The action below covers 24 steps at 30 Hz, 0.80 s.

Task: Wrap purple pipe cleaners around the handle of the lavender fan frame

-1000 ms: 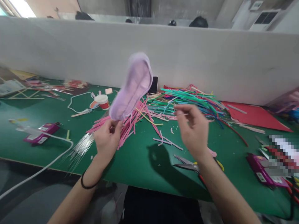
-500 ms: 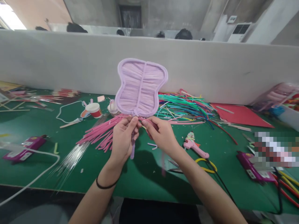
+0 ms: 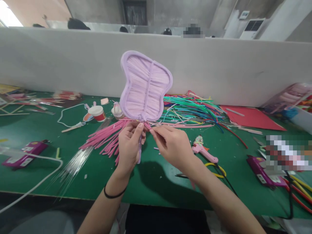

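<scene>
I hold up a lilac pipe-cleaner fan [image 3: 145, 87], shaped like a butterfly wing, in front of the grey partition. My left hand [image 3: 129, 146] is closed round its short lilac stem just below the base. My right hand [image 3: 172, 146] pinches the base of the fan from the right side, fingertips against the pink strands there. Under my hands a bundle of pink pipe cleaners [image 3: 104, 139] lies on the green table [image 3: 151, 182].
A heap of coloured pipe cleaners [image 3: 192, 109] lies behind. A pink glue gun [image 3: 203, 151] and yellow-handled scissors [image 3: 214, 169] sit at the right. Purple glue guns [image 3: 25, 152] [image 3: 264, 170] lie at both sides. A red-white cup [image 3: 97, 113], red sheet [image 3: 251, 118] and white cable [image 3: 36, 185] are nearby.
The fan turned from edge-on to facing me and rose slightly. My right hand came in from the right and pinched its base.
</scene>
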Each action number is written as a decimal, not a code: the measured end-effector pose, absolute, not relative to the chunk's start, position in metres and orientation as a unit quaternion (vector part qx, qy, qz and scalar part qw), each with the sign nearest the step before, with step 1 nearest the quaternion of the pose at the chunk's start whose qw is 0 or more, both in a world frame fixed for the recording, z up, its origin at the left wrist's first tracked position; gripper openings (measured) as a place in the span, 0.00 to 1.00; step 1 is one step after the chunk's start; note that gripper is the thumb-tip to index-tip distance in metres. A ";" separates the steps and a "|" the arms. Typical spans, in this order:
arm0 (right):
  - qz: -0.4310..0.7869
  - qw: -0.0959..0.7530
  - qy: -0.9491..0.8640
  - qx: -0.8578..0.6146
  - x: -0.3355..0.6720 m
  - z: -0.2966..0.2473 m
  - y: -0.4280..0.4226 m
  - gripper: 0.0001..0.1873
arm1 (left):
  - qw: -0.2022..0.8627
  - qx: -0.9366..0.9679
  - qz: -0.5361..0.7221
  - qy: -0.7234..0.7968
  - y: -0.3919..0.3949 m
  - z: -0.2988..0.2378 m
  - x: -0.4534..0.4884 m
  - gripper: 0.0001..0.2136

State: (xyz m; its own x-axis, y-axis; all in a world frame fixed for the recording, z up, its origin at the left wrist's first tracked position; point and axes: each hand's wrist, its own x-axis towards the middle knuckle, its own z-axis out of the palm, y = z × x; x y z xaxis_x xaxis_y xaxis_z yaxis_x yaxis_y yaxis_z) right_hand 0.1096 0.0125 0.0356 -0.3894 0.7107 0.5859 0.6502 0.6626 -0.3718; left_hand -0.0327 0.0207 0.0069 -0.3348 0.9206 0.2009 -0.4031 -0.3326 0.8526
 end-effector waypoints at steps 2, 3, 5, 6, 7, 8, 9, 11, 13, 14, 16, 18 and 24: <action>-0.011 0.329 -0.845 -0.422 0.110 0.042 0.010 0.17 | 0.425 0.396 0.727 0.367 0.024 0.001 -0.030 0.12; -0.032 0.307 -0.852 -0.423 0.111 0.046 0.009 0.18 | 0.408 0.419 0.721 0.372 0.025 -0.003 -0.029 0.11; -0.067 0.269 -0.865 -0.419 0.115 0.054 0.010 0.17 | 0.368 0.460 0.710 0.387 0.029 -0.008 -0.027 0.09; -0.086 0.255 -0.867 -0.418 0.117 0.058 0.011 0.16 | 0.349 0.475 0.704 0.396 0.031 -0.011 -0.026 0.09; -0.108 0.244 -0.869 -0.417 0.120 0.061 0.013 0.15 | 0.333 0.486 0.699 0.405 0.033 -0.012 -0.024 0.08; -0.128 0.231 -0.870 -0.416 0.124 0.064 0.014 0.15 | 0.324 0.492 0.697 0.410 0.034 -0.012 -0.023 0.07; -0.148 0.218 -0.871 -0.415 0.128 0.065 0.015 0.14 | 0.324 0.493 0.695 0.410 0.036 -0.012 -0.021 0.07; -0.175 0.190 -0.873 -0.413 0.135 0.066 0.016 0.13 | 0.353 0.478 0.698 0.400 0.039 -0.009 -0.016 0.07; -0.183 0.172 -0.875 -0.414 0.141 0.064 0.016 0.13 | 0.400 0.440 0.706 0.384 0.041 -0.004 -0.010 0.09; -0.183 0.172 -0.873 -0.417 0.143 0.062 0.017 0.12 | 0.426 0.416 0.709 0.378 0.042 -0.002 -0.008 0.10; -0.180 0.187 -0.868 -0.423 0.146 0.058 0.017 0.12 | 0.478 0.365 0.710 0.368 0.043 0.000 -0.004 0.14; -0.177 0.210 -0.861 -0.429 0.147 0.054 0.018 0.13 | 0.528 0.324 0.698 0.360 0.044 -0.001 -0.003 0.17; -0.214 0.254 -0.850 -0.410 0.147 0.048 0.016 0.13 | 0.476 0.376 0.673 0.423 0.044 -0.008 -0.009 0.14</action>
State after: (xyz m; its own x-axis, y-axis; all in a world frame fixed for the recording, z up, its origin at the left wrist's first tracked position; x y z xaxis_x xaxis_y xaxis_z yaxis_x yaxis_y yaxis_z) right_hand 0.1470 0.0155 0.0478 -0.5357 0.5877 0.6063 0.8046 0.5732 0.1553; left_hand -0.0088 0.0438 -0.0085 -0.2640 0.9590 0.1035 -0.3237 -0.1892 0.9271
